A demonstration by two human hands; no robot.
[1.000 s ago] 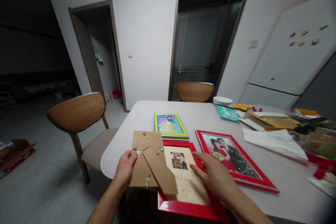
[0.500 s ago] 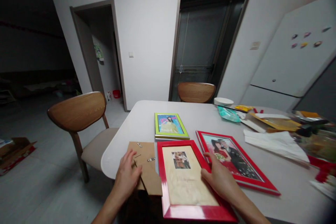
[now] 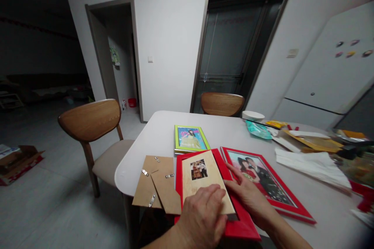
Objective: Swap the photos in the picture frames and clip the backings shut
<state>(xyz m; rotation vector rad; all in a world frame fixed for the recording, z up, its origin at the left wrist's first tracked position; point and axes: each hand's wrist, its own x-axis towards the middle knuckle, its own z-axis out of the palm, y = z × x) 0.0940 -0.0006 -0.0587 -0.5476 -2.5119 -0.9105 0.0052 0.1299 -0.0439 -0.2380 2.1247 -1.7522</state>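
A red picture frame [image 3: 223,171] lies at the near edge of the table. Within its border, a cream sheet [image 3: 189,186] bearing a small photo [image 3: 199,169] sits askew, its lower end apparently raised. My left hand [image 3: 201,212] is closed over that lower end, fingers bent across the sheet and hiding part of it. On the right side of the same frame, my right hand [image 3: 248,196] grips the border. Left of the frame rests a brown backing board [image 3: 159,183] with metal clips and a cut flap that stands slightly apart.
A green-framed picture [image 3: 191,140] lies behind, and another red-framed picture [image 3: 263,181] is to the right. Paper, a teal packet [image 3: 258,129] and a white bowl [image 3: 253,115] crowd the table's right side. Wooden chairs [image 3: 90,120] stand left and behind.
My left hand has moved right, from the backing board onto the cream sheet. The sheet has turned askew within the red frame. My right hand stays on the frame's right side.
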